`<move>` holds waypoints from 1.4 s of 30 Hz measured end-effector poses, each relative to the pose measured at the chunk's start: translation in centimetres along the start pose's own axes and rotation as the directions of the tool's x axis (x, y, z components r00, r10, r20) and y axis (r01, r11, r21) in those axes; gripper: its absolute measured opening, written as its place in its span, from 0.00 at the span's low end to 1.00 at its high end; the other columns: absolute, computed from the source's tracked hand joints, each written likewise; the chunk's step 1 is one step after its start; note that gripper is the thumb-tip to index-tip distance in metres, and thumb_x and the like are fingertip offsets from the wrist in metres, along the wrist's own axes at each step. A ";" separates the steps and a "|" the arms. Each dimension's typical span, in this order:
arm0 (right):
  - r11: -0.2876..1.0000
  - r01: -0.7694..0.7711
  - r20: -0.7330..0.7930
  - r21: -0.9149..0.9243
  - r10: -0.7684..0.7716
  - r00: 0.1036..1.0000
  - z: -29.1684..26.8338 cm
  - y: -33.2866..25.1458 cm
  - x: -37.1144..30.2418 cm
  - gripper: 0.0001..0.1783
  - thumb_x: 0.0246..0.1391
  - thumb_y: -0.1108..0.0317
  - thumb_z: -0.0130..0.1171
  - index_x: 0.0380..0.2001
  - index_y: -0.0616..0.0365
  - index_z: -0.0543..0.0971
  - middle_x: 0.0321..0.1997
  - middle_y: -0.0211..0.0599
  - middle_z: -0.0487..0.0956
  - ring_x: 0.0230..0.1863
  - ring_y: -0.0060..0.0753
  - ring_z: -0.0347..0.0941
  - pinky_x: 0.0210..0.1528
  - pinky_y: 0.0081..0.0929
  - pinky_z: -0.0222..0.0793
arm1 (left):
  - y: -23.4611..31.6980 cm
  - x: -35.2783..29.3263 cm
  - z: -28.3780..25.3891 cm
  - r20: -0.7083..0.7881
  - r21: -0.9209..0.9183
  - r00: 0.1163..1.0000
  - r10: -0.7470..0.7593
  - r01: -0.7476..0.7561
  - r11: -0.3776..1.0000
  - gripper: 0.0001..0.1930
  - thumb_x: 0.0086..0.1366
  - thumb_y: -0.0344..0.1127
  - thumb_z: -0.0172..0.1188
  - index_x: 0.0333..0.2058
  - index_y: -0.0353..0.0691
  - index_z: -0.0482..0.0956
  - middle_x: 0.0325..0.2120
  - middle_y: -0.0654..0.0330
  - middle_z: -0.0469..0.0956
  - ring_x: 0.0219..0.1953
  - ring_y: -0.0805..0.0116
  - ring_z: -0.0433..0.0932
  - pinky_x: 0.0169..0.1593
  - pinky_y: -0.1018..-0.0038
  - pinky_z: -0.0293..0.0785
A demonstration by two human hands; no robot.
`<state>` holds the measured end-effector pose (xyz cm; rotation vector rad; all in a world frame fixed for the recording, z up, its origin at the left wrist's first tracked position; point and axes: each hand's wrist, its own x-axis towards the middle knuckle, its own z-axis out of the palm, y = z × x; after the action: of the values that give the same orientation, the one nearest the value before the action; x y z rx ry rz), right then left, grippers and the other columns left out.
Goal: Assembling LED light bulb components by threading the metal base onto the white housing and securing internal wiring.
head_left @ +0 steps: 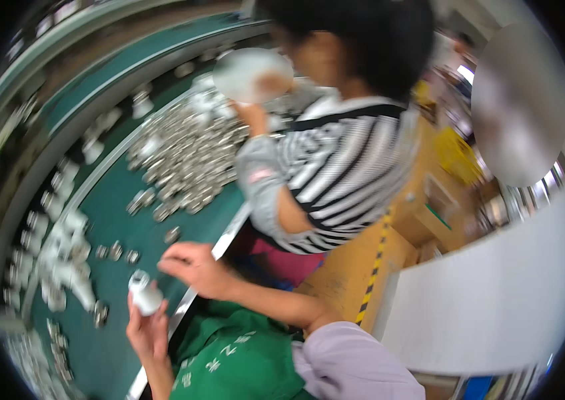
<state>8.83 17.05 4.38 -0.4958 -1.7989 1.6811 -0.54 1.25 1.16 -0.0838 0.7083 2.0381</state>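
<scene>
My left hand (149, 335) is wrapped round a white cylindrical plastic part (144, 296), held upright with its open upper end showing. Above and to the right of it is my right hand (197, 268), apart from the part. Its fingers are curled and pressed together at the tips, and whether anything small sits between them is hidden. Several small metal fittings (116, 251) lie on the green belt (129, 223) just beyond my hands. One more metal fitting (172, 234) lies close past my right fingers.
A large heap of metal fittings (189, 150) covers the far belt. White plastic parts (68, 260) are piled at the left, near a row along the rail. A co-worker in a striped top (349, 173) reaches over the heap. Cardboard boxes (432, 217) stand at the right.
</scene>
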 end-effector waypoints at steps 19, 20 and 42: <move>0.887 0.305 -0.003 -0.346 -0.326 0.945 -0.3 -3.4 -3.6 0.09 0.39 0.82 0.60 0.29 0.63 0.78 0.17 0.29 0.70 0.15 0.14 0.59 0.16 0.14 0.50 | -1.4 -0.2 1.5 0.327 -0.009 0.945 -0.019 0.023 1.000 0.15 0.57 0.26 0.55 0.44 0.44 0.68 0.53 0.57 0.58 0.53 0.59 0.65 0.55 0.59 0.67; 0.884 0.324 0.004 -0.338 -0.343 0.939 -0.2 -3.4 -3.7 0.08 0.39 0.82 0.60 0.28 0.63 0.78 0.17 0.29 0.70 0.15 0.14 0.59 0.16 0.14 0.50 | -1.4 -0.2 1.4 0.328 0.016 0.944 -0.016 0.011 1.000 0.16 0.56 0.27 0.57 0.43 0.47 0.68 0.54 0.57 0.58 0.54 0.60 0.65 0.54 0.59 0.67; 0.996 -0.062 -0.069 0.064 0.067 0.995 -1.7 -2.2 -3.9 0.07 0.50 0.72 0.56 0.24 0.67 0.76 0.17 0.25 0.68 0.17 0.12 0.57 0.18 0.15 0.51 | -3.3 1.0 2.0 0.506 0.332 0.802 0.319 -0.522 0.786 0.21 0.45 0.21 0.63 0.38 0.42 0.67 0.48 0.56 0.60 0.52 0.58 0.66 0.54 0.65 0.63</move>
<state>13.13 15.49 5.81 -0.5847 -1.6912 1.7355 1.97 4.30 0.97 0.8577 0.9664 2.1430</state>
